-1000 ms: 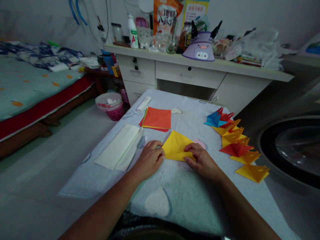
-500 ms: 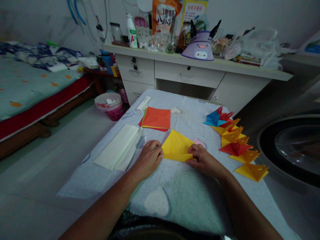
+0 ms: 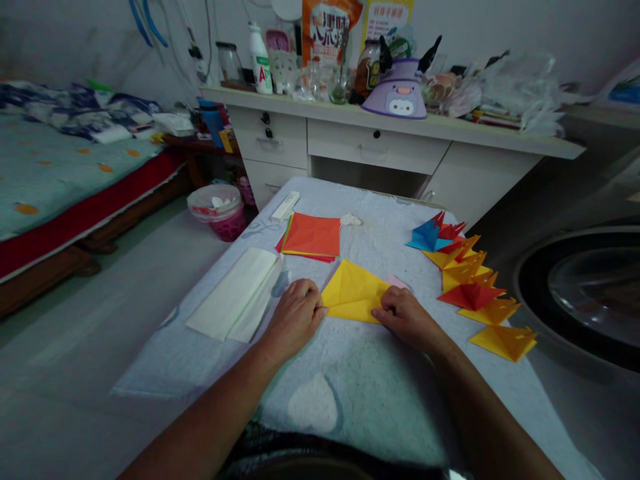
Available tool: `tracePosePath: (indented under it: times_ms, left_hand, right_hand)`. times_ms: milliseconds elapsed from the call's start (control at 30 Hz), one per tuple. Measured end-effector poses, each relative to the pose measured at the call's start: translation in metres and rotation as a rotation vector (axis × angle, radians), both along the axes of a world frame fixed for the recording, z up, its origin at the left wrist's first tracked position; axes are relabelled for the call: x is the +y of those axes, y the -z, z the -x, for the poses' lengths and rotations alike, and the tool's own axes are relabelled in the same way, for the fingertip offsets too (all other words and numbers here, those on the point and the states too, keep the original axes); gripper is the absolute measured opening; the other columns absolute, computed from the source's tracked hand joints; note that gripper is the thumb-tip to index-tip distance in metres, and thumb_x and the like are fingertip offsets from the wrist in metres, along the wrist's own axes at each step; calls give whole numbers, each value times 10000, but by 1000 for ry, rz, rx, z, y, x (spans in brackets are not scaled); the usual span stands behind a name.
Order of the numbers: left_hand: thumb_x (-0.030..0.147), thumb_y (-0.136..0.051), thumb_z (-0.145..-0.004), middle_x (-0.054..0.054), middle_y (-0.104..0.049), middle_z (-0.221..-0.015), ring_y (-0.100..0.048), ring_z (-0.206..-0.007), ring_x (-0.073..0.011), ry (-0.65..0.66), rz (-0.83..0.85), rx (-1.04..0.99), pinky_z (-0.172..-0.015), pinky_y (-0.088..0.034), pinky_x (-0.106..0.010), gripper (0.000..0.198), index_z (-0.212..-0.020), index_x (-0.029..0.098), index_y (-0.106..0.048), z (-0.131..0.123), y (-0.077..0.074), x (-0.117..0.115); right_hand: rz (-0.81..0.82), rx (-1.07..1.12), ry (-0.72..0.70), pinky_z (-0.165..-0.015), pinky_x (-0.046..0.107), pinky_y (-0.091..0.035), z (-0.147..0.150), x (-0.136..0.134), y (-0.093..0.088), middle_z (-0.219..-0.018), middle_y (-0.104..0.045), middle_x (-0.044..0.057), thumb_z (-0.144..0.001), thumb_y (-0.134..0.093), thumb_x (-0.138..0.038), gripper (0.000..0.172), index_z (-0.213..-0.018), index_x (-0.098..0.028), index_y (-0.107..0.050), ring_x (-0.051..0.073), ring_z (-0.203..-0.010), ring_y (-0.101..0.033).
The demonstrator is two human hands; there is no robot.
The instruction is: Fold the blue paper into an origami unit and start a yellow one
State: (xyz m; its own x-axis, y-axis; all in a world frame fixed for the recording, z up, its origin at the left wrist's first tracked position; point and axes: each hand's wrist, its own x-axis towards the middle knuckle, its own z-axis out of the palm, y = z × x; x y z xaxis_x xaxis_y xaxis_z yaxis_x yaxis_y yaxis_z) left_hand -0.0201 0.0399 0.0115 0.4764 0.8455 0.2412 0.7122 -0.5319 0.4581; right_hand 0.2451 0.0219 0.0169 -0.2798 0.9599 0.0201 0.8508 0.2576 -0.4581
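Observation:
A creased yellow paper (image 3: 354, 293) lies on the cloth-covered table (image 3: 370, 373), one corner pointing away from me. At its left corner my left hand (image 3: 299, 310) is closed, pinching the paper between thumb and fingers. My right hand (image 3: 404, 313) grips the right side, its thumb on the near edge and its fingers curled. Beyond the paper sits a stack of square sheets with an orange-red one (image 3: 313, 235) on top. Folded paper pieces stand in a row at the right, among them a blue one (image 3: 429, 236) and a red one (image 3: 471, 297).
White folded sheets (image 3: 235, 293) lie left of my left hand. A narrow white box (image 3: 285, 207) is near the far left table edge. Behind stands a cabinet (image 3: 375, 143) crowded with jars and bags. A pink bin (image 3: 229, 223) is on the floor; a round-doored machine (image 3: 590, 300) is at right.
The fingers of my right hand have curled in more, and the near flap of the yellow paper looks flatter, with a crease showing. My left hand has hardly moved.

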Motion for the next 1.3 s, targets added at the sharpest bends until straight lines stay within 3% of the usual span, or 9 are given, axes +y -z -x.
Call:
tracePosePath:
  times_ms: [200,367,567,667,767,1300]
  left_hand:
    - [154,-592,-826,-50,-533,-943,-513,-957,-220,-25,-14,6,-887,-451,-389,62,-786,180,-554,-2,-1,-1]
    - [94,-592,-816,-68,-557,-1013,-502,-1019,-237,-24,-127,33,-931,-442,-409,100,-877,173,-602,-8,-2,-6]
    - [137,-543,-912,-44,-633,-1068,-534,-979,-221,219,-257,134,-872,-478,-390,162,-1026,208,-632,-22,0,-21]
    - [181,-495,-953,-50,-637,-1142,-548,-1043,-208,362,-251,151,-929,-475,-377,207,-1139,185,-585,-30,1,-31]
    - [234,-518,-947,-69,-619,-1219,-540,-1135,-217,427,-236,152,-986,-461,-368,288,-1226,163,-533,-35,3,-37]
    - [342,-623,-888,-85,-581,-1301,-510,-1201,-255,350,-146,218,-1024,-406,-414,444,-1269,160,-489,-37,1,-41]
  right_hand:
    - [16,-66,132,-737,327,-371,7,1,-2,-729,-588,43,-778,-653,-303,218,-608,-177,-600,185,-727,-530]
    - [33,-90,170,-737,325,-382,10,0,-4,-763,-609,62,-773,-650,-281,190,-621,-168,-632,194,-748,-546]
    - [26,-113,181,-743,326,-384,11,1,-3,-770,-621,66,-775,-652,-290,195,-621,-169,-650,195,-753,-555]
    - [24,-117,183,-736,319,-384,11,1,-3,-758,-620,62,-777,-650,-286,199,-618,-167,-651,189,-744,-555]
    - [12,-126,187,-733,316,-383,12,1,-3,-759,-625,61,-775,-652,-276,188,-623,-165,-652,190,-747,-557]
    - [4,-118,185,-749,323,-372,9,1,2,-765,-604,57,-761,-638,-271,153,-643,-177,-608,200,-766,-544]
